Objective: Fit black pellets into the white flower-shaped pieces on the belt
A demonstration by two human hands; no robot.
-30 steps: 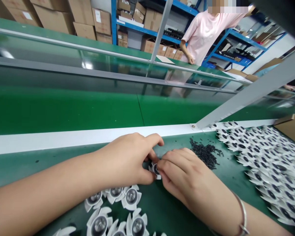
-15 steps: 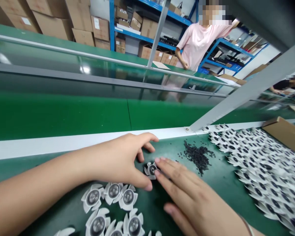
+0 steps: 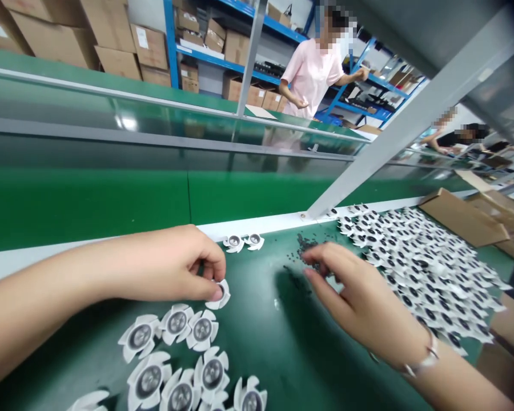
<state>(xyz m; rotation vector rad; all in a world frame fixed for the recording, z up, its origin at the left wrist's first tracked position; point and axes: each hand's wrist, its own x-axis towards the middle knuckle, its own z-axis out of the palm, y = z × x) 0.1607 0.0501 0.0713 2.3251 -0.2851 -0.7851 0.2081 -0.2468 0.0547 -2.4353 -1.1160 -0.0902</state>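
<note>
My left hand [image 3: 171, 265] pinches a small white fan wheel [image 3: 221, 295] against the green table, just above a cluster of several finished white fan wheels [image 3: 184, 365] with metal centres. My right hand [image 3: 360, 297] hovers with fingers spread over a heap of tiny black parts [image 3: 306, 251], its fingertips at the heap; I cannot tell whether a part is between them. Two more fan wheels [image 3: 243, 242] lie by the white strip.
A large pile of white fan wheels [image 3: 415, 262] covers the right of the table, beside open cardboard boxes [image 3: 462, 217]. A slanted grey metal post [image 3: 402, 120] rises from the white strip. A green conveyor belt [image 3: 111, 200] runs behind. A person in pink [image 3: 310, 71] stands beyond.
My left hand carried the fan wheel left and down toward the cluster. My right hand left the wheel and moved right to the black parts. The view swung right.
</note>
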